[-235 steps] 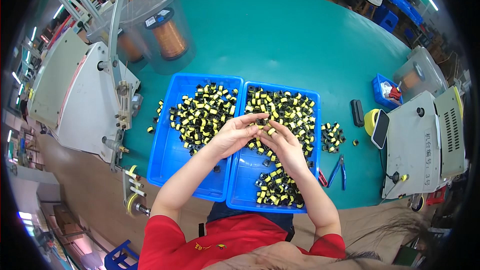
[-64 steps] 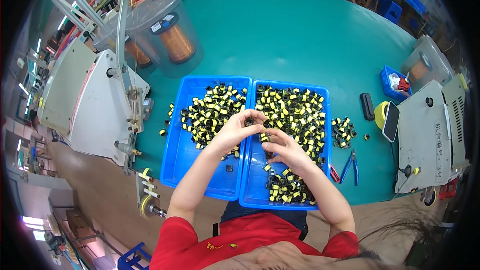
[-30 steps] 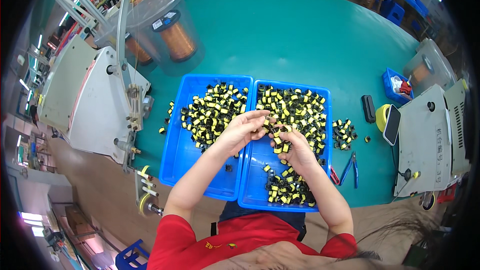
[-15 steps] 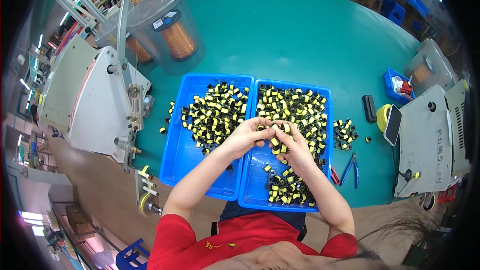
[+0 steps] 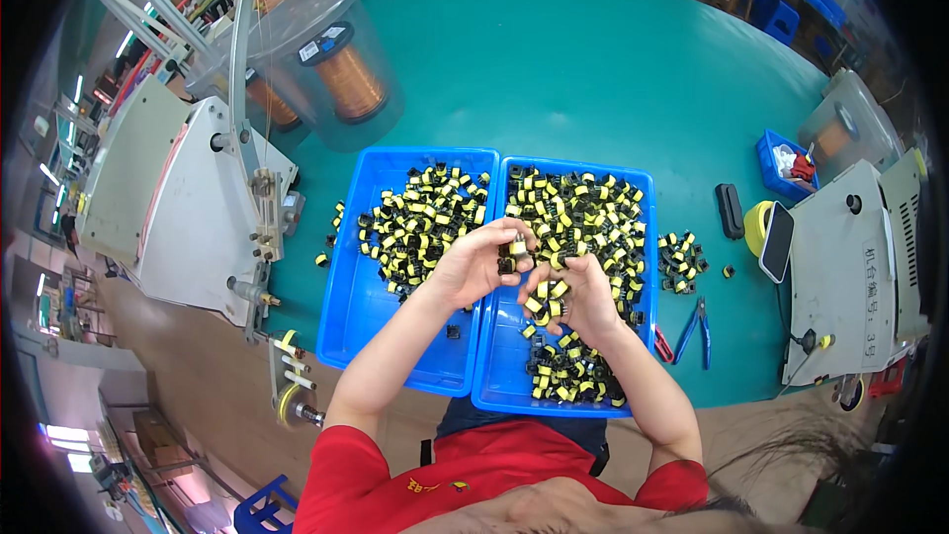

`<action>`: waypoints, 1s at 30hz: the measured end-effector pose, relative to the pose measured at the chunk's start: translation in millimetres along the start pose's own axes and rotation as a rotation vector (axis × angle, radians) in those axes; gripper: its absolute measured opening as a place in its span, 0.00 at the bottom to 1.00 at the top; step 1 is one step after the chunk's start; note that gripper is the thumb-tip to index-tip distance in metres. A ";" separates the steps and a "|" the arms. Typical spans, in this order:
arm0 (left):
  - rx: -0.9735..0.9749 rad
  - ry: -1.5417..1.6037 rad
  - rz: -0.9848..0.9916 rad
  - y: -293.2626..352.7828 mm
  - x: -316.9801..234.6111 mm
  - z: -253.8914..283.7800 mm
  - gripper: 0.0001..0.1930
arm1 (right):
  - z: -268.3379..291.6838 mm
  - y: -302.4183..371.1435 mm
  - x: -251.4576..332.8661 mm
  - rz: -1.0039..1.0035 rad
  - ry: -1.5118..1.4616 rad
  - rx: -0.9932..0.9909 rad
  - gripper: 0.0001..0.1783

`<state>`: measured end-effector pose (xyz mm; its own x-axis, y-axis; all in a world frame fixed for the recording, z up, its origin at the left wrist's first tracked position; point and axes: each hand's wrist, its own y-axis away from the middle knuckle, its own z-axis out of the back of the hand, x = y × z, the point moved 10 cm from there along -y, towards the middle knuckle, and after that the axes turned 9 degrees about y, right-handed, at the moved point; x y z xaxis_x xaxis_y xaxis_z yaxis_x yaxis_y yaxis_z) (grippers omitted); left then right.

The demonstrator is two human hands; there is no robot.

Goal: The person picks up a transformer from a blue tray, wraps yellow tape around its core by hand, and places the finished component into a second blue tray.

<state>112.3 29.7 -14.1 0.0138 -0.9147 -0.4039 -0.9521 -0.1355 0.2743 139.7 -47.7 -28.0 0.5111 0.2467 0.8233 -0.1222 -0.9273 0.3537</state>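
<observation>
My left hand is pinched round a small black coil bobbin, over the inner walls of two blue trays. Close by on the right, my right hand curls round several yellow-taped coil bobbins lying in its fingers. Under the hands stand the left blue tray and the right blue tray, side by side. Yellow-and-black bobbins heap up in the far part of the left tray. In the right tray, bobbins fill the far part and another pile lies near me.
Loose bobbins lie right of the trays, near blue-handled pliers and a red-handled tool. A phone leans against a yellow roll. Winding machines flank the table; copper wire spools stand far left.
My hands have parted a little. The left now holds a bobbin apart from the right, whose fingers have loosened, showing the bobbins in them more plainly.
</observation>
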 end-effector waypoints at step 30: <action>-0.110 -0.075 0.006 2.1 -6.1 14.2 0.14 | 10.9 0.6 -10.9 -0.119 -0.068 -0.119 0.18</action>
<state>106.0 40.4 -23.4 -0.0188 -0.8849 -0.4653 -0.9126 -0.1750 0.3696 143.4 -54.1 -41.6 0.5839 0.3298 0.7419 -0.1550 -0.8517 0.5006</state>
